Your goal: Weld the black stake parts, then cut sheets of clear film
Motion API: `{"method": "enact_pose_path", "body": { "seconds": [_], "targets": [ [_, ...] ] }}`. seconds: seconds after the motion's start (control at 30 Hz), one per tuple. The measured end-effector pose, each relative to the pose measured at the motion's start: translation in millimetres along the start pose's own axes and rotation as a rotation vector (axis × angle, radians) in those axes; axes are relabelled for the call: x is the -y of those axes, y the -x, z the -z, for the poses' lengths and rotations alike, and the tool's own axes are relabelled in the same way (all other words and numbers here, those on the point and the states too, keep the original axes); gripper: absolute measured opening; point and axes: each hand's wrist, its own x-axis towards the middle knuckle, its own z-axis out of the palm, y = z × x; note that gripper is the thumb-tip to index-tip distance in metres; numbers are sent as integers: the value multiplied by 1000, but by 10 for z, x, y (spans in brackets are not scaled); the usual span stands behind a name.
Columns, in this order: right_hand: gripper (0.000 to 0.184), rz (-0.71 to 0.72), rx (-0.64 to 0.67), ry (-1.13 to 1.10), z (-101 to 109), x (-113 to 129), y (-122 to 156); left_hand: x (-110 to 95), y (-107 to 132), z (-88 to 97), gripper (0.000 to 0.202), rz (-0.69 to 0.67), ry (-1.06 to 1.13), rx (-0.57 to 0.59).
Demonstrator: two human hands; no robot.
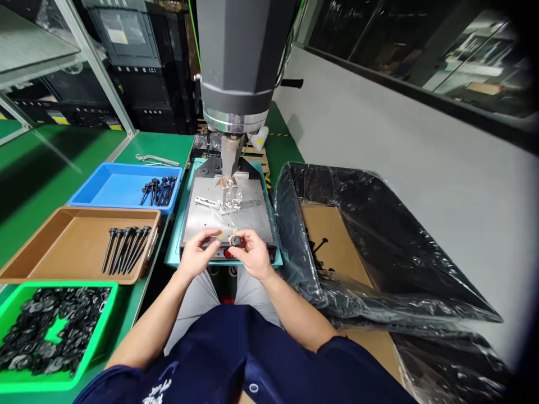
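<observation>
My right hand (255, 255) is closed on a black bolt, whose round dark head (236, 241) faces up toward me; its shank is mostly hidden. To the left of it, my left hand (199, 253) is held open, thumb and fingers apart, with nothing visible between them. Both hands are over the front edge of a metal work plate (197, 224). A slotted metal clamp (206, 202) and a metal fixture with shiny shavings (233, 200) sit on that plate. Above them hangs the machine's head (236, 73), its tool (230, 154) pointing down at the fixture. A red button (228, 253) shows between my hands.
To the left, a blue tray (112, 185) and a brown tray (80, 235) hold black bolts (125, 247). A green bin (112, 306) contains many black washers (37, 320). A wrench (158, 160) lies behind. On the right stands a plastic-lined box (337, 224) with dark bolts (316, 252) inside.
</observation>
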Motion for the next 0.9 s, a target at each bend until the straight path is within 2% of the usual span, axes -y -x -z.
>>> {"method": "enact_pose_path", "body": {
  "seconds": [0.07, 0.1, 0.17, 0.23, 0.3, 0.4, 0.53, 0.6, 0.7, 0.8, 0.9],
  "targets": [
    [33, 91, -2, 29, -82, 13, 11, -102, 140, -66, 37, 14, 11, 160],
    [32, 120, -1, 41, -118, 11, 19, -126, 180, -94, 39, 19, 11, 178],
    [30, 151, 7, 67, -177, -7, 36, -120, 212, -131, 34, 19, -2, 132],
    [30, 168, 16, 95, -219, -34, 52, -68, 209, -143, 21, -1, -32, 73],
    [30, 180, 11, 127, -241, -53, 65, -7, 201, -138, 11, -23, -43, 63],
    [33, 174, 20, 196, -233, -30, 64, 53, 198, -111, 11, 0, -5, 64],
    [40, 231, 205, 319, -178, 76, 26, 65, 216, -32, 15, 46, -2, 56],
    [34, 230, 266, 317, -171, 88, 8, 42, 258, 20, 16, 34, -57, 96],
    [28, 142, 215, 230, -210, 22, -5, -50, 382, 106, 18, 24, -140, 189],
    [48, 90, 206, 110, -261, -53, -10, -239, 517, 275, 18, 43, -226, 217],
    [72, 74, 263, -19, -255, -67, -5, -485, 545, 681, 18, 100, -290, 83]
  ]
}}
